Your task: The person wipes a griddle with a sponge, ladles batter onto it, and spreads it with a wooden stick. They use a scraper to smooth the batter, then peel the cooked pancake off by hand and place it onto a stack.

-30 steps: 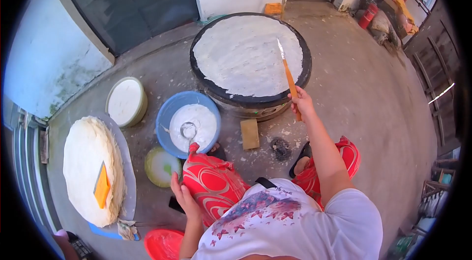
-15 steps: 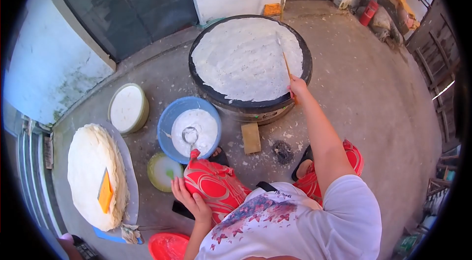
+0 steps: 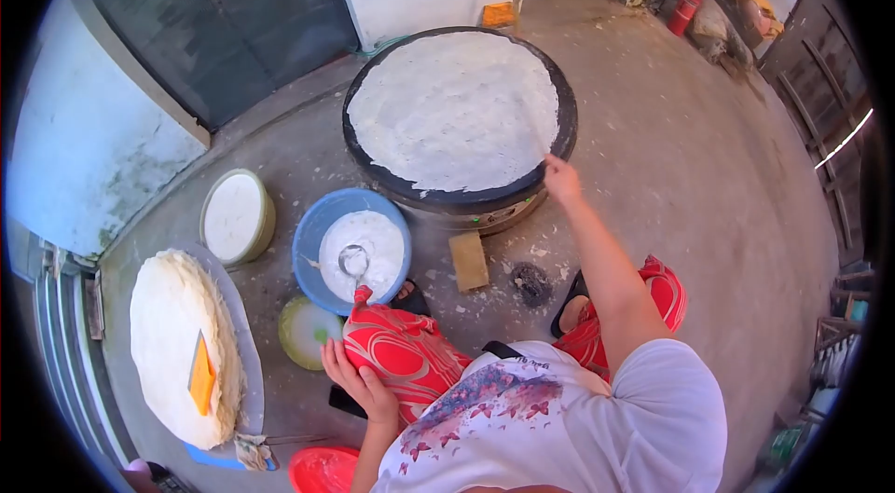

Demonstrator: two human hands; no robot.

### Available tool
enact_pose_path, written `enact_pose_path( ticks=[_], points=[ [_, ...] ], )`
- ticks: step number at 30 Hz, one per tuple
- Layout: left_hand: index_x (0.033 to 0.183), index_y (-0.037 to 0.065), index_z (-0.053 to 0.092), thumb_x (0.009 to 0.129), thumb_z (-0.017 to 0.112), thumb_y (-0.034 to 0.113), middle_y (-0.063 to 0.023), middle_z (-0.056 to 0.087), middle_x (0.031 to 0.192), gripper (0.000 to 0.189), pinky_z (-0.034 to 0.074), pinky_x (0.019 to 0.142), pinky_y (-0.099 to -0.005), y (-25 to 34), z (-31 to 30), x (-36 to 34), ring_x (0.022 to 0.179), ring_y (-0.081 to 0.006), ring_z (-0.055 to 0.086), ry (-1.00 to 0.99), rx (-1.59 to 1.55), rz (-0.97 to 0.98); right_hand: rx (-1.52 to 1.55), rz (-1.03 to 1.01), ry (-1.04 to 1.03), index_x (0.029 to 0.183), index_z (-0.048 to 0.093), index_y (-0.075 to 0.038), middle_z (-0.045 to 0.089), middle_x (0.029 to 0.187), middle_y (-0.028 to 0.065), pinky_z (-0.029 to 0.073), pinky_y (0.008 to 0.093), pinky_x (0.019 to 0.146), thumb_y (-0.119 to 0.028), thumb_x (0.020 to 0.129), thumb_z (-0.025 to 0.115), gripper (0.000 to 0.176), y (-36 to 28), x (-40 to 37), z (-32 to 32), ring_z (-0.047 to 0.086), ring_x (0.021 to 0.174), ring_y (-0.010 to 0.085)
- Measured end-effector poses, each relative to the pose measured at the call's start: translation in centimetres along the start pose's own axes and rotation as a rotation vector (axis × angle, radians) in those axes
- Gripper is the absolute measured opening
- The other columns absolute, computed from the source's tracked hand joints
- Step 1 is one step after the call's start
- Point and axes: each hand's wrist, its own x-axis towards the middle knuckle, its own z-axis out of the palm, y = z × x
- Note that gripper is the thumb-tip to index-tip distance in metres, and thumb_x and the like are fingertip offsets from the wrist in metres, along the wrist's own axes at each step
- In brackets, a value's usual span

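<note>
My right hand (image 3: 561, 180) is closed at the near right rim of a large round black griddle (image 3: 407, 185). A thin sheet of white batter (image 3: 457, 111) covers most of the griddle's top. The thin wooden-handled spreader in this hand is smeared by motion and hardly shows now. My left hand (image 3: 359, 383) lies with fingers stretched out against my red-trousered knee, holding nothing. Just past its fingertips stands a greenish bowl (image 3: 296, 344) of cloudy liquid. A blue basin (image 3: 306, 246) of white batter, with a metal ladle (image 3: 354, 262) in it, stands beyond my knee.
At left, a tall stack of pale flat sheets (image 3: 172, 335) bears an orange-handled scraper (image 3: 201, 376). A tub (image 3: 266, 230) of white batter stands behind the basin. A tan block (image 3: 469, 262) and a dark scouring pad (image 3: 531, 284) lie before the griddle. A red basin (image 3: 322, 470) is near me.
My right hand has moved slightly down relative to the griddle, and the spreader has blurred. The batter sheet looks more even at right. My left hand stays on the knee. The view has shifted slightly.
</note>
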Motion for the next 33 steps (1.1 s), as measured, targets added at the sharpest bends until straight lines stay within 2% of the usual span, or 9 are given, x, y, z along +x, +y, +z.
enact_pose_path(
  ticks=[1, 3, 6, 20, 23, 25, 29, 31, 33],
  points=[
    [0.125, -0.006, 0.035, 0.091, 0.03, 0.025, -0.0217, 0.028, 0.133, 0.046, 0.016, 0.103, -0.0438, 0.0, 0.0, 0.0, 0.125, -0.0357, 0.024, -0.004, -0.001, 0.002, -0.002, 0.004, 0.002, 0.119, 0.053, -0.016, 0.06, 0.073, 0.0068, 0.043, 0.0268, 0.046, -0.016, 0.087, 0.039, 0.035, -1.9, -1.4, -1.2, 0.051, 0.052, 0.0123],
    [0.125, -0.006, 0.035, 0.091, 0.029, 0.025, -0.0216, 0.028, 0.133, 0.046, 0.016, 0.103, -0.0435, 0.0, 0.0, 0.0, 0.125, -0.0354, 0.024, -0.009, 0.004, 0.01, 0.43, 0.433, -0.561, 0.124, 0.047, -0.015, 0.06, 0.072, 0.0072, 0.043, 0.0256, 0.045, -0.015, 0.089, 0.036, 0.036, -7.2, -4.0, -4.8, 0.05, 0.052, 0.0107],
    [0.125, -0.006, 0.035, 0.091, 0.029, 0.024, -0.0215, 0.028, 0.134, 0.045, 0.016, 0.103, -0.0431, -0.2, 0.2, -0.1, 0.125, -0.0353, 0.025, -0.001, -0.005, -0.001, 0.788, 0.6, -0.454, 0.126, 0.043, -0.011, 0.058, 0.072, 0.0075, 0.039, 0.0233, 0.042, -0.015, 0.092, 0.032, 0.036, -8.4, -5.5, -7.6, 0.045, 0.049, 0.0092],
    [0.126, -0.005, 0.035, 0.092, 0.029, 0.027, -0.0202, 0.03, 0.133, 0.047, 0.017, 0.103, -0.041, -0.7, 0.8, -0.3, 0.124, -0.0337, 0.027, 0.029, -0.047, -0.006, 0.762, 0.637, -0.369, 0.13, 0.039, -0.013, 0.057, 0.073, 0.0084, 0.037, 0.0218, 0.039, -0.014, 0.092, 0.031, 0.038, -4.8, -6.8, -9.0, 0.042, 0.044, 0.0085],
    [0.126, -0.005, 0.035, 0.092, 0.029, 0.027, -0.0201, 0.03, 0.133, 0.047, 0.017, 0.103, -0.0405, -0.7, 0.9, -0.3, 0.124, -0.0333, 0.027, 0.03, -0.043, 0.007, 0.603, 0.589, -0.349, 0.126, 0.046, -0.015, 0.058, 0.072, 0.0081, 0.039, 0.0246, 0.04, -0.016, 0.09, 0.036, 0.037, -3.0, -6.1, -7.2, 0.046, 0.047, 0.0097],
    [0.126, -0.005, 0.035, 0.092, 0.029, 0.027, -0.02, 0.03, 0.133, 0.047, 0.017, 0.103, -0.0403, -0.6, 0.8, -0.3, 0.124, -0.033, 0.027, 0.03, -0.043, 0.007, -0.055, 0.032, -0.129, 0.12, 0.052, -0.02, 0.058, 0.07, 0.0064, 0.041, 0.0271, 0.04, -0.019, 0.088, 0.042, 0.034, -0.5, -5.6, -4.9, 0.051, 0.05, 0.0103],
    [0.126, -0.005, 0.035, 0.092, 0.029, 0.027, -0.0199, 0.031, 0.133, 0.047, 0.018, 0.103, -0.0401, -0.4, 0.8, -0.2, 0.124, -0.0329, 0.027, 0.034, -0.036, 0.01, -0.209, -0.068, -0.099, 0.117, 0.055, -0.021, 0.06, 0.071, 0.0094, 0.044, 0.0302, 0.046, -0.02, 0.085, 0.047, 0.033, -2.6, -7.2, -5.6, 0.055, 0.054, 0.014],
    [0.126, -0.005, 0.036, 0.092, 0.029, 0.027, -0.02, 0.031, 0.133, 0.046, 0.018, 0.103, -0.0402, -0.4, 0.9, -0.2, 0.124, -0.0329, 0.027, 0.038, -0.037, 0.014, 0.297, 0.459, -0.355, 0.118, 0.053, -0.022, 0.06, 0.071, 0.015, 0.046, 0.032, 0.055, -0.018, 0.083, 0.049, 0.035, -5.9, -8.1, -8.2, 0.055, 0.056, 0.0184],
    [0.125, -0.005, 0.036, 0.092, 0.029, 0.026, -0.0202, 0.031, 0.132, 0.046, 0.018, 0.103, -0.0404, -0.4, 0.9, -0.3, 0.124, -0.0331, 0.028, 0.043, -0.042, 0.013, 0.497, 0.606, -0.297, 0.118, 0.054, -0.021, 0.059, 0.069, 0.0146, 0.045, 0.0312, 0.055, -0.017, 0.083, 0.049, 0.035, -4.1, -8.6, -8.9, 0.055, 0.056, 0.018]
  ],
)
